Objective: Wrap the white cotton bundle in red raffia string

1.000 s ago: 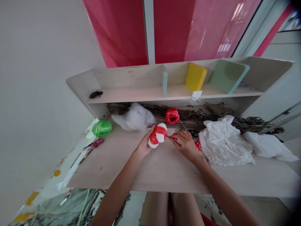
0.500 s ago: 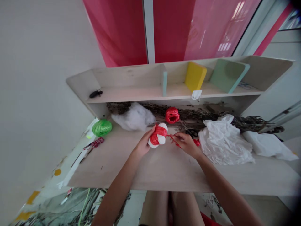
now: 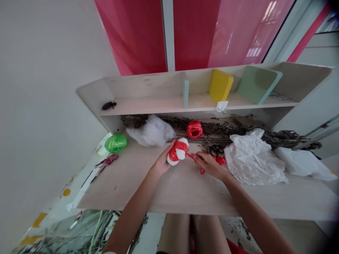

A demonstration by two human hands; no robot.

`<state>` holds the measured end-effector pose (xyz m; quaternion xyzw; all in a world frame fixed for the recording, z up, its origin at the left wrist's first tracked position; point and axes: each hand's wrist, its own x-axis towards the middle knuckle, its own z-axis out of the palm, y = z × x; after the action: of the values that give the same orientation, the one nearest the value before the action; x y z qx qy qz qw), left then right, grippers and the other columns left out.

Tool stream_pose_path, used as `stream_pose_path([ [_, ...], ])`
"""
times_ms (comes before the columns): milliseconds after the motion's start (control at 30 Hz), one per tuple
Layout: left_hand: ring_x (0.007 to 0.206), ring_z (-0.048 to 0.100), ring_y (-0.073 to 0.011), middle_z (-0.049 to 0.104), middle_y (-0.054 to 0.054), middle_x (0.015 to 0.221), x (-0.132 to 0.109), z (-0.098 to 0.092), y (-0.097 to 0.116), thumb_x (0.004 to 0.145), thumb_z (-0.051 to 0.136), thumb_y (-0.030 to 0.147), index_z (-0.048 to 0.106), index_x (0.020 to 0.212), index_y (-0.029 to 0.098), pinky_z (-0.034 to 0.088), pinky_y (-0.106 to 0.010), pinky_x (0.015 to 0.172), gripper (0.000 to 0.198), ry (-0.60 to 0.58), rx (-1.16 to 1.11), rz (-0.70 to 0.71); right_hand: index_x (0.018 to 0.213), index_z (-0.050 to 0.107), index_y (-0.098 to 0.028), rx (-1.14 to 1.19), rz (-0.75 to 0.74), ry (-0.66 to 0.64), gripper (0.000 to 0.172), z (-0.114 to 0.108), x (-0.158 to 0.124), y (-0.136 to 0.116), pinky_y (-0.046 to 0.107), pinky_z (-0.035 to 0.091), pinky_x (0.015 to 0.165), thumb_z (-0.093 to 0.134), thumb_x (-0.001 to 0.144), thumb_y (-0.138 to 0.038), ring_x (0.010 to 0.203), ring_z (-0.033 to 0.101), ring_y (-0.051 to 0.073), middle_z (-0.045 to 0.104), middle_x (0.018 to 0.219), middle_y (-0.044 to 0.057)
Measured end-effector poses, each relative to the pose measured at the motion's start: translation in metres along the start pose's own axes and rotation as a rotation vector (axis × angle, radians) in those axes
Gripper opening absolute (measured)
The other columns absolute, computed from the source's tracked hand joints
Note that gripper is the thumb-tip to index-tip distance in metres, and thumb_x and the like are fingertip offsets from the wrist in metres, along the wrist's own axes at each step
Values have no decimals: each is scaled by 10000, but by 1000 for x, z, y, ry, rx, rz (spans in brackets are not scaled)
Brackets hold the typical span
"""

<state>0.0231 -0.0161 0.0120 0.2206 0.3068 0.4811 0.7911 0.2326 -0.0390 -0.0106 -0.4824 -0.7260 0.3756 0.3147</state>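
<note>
My left hand (image 3: 162, 161) is closed round a white stuffed ball wrapped in red plastic ribbon (image 3: 178, 152), held just above the pale wooden desk (image 3: 169, 190). My right hand (image 3: 209, 163) pinches the loose red ribbon end (image 3: 197, 163) that runs from the ball and curls down by my fingers. A red ribbon roll (image 3: 194, 128) sits behind the ball near the shelf. Black-handled scissors (image 3: 215, 149) lie just beyond my right hand.
White stuffing (image 3: 152, 131) and a green ribbon roll (image 3: 116, 143) lie at the back left. Crumpled white plastic (image 3: 251, 158) covers the right side, with dried twigs (image 3: 278, 137) along the back. A shelf unit (image 3: 164, 104) with yellow and green dividers stands above.
My right hand has shifted slightly toward me and lower, pulling the ribbon end so it now loops below my fingers. The ball and my left hand have barely moved.
</note>
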Motion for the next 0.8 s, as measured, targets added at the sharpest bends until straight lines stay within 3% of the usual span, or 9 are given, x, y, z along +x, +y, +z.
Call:
stream_pose_path([
  [133, 855, 716, -206, 727, -94, 1039, -2, 9, 6, 952, 455, 337, 551, 1293, 174, 565, -286, 692, 390, -45, -81, -126, 660, 494, -206, -9, 1, 13, 289, 1, -2, -2, 213, 367, 430, 458, 892, -373, 459, 488, 105, 528, 575, -24],
  [333, 760, 718, -187, 727, -130, 988, -3, 11, 7, 986, 341, 370, 537, 1282, 110, 574, -278, 665, 440, -56, -88, -209, 616, 481, -204, 33, 19, 103, 341, 3, -3, -6, 201, 271, 370, 558, 831, -458, 390, 399, 85, 441, 472, -50],
  [533, 774, 716, -182, 731, -79, 962, -1, 7, 5, 969, 411, 315, 559, 1241, 152, 581, -273, 662, 349, -18, -95, -152, 715, 631, -185, 81, 66, 61, 340, -2, 2, -9, 227, 316, 401, 537, 809, -499, 399, 438, 110, 513, 483, -25],
  [700, 670, 705, -180, 729, -31, 866, -1, 6, 7, 945, 471, 304, 588, 1185, 182, 577, -276, 586, 294, 58, -66, -170, 721, 613, -193, 79, 10, 99, 414, -1, 3, -7, 244, 367, 448, 464, 854, -556, 452, 473, 126, 511, 532, -17],
  [800, 731, 706, -175, 729, -50, 911, 0, 4, 4, 932, 501, 320, 595, 1197, 168, 573, -267, 641, 319, 47, -49, -165, 695, 562, -199, -24, -50, 108, 389, 2, 2, -8, 247, 381, 489, 422, 896, -500, 504, 497, 133, 517, 564, -12],
])
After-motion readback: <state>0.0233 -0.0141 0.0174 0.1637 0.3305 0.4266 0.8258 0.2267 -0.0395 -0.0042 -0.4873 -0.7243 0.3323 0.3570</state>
